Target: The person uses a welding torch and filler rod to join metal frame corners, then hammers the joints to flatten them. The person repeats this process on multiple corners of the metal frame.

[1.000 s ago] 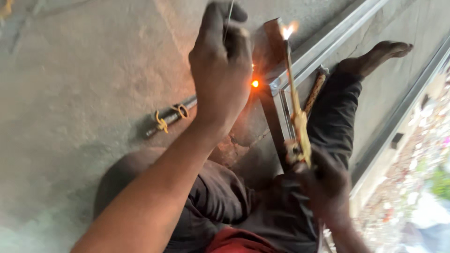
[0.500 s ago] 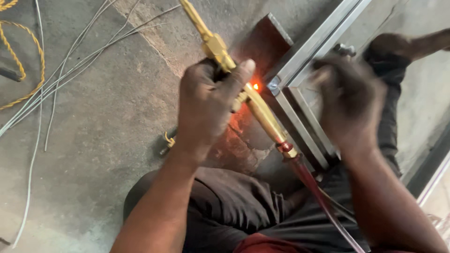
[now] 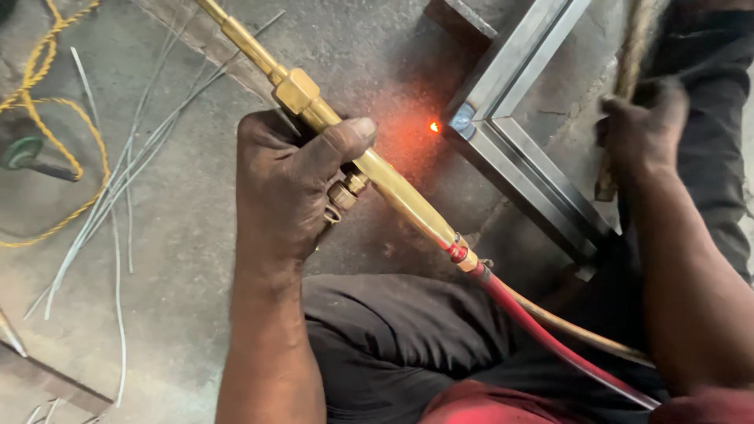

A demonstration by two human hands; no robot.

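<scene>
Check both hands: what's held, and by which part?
Left hand grips the long brass torch mid-body, by its valves. Right hand clasps a brown wooden handle; its head is hidden.

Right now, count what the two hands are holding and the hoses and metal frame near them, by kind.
Brass welding torch in the left hand: 1
Hoses, red and tan: 2
Grey metal corner frame: 1
Brown wooden stick in the right hand: 1
Total: 5
</scene>
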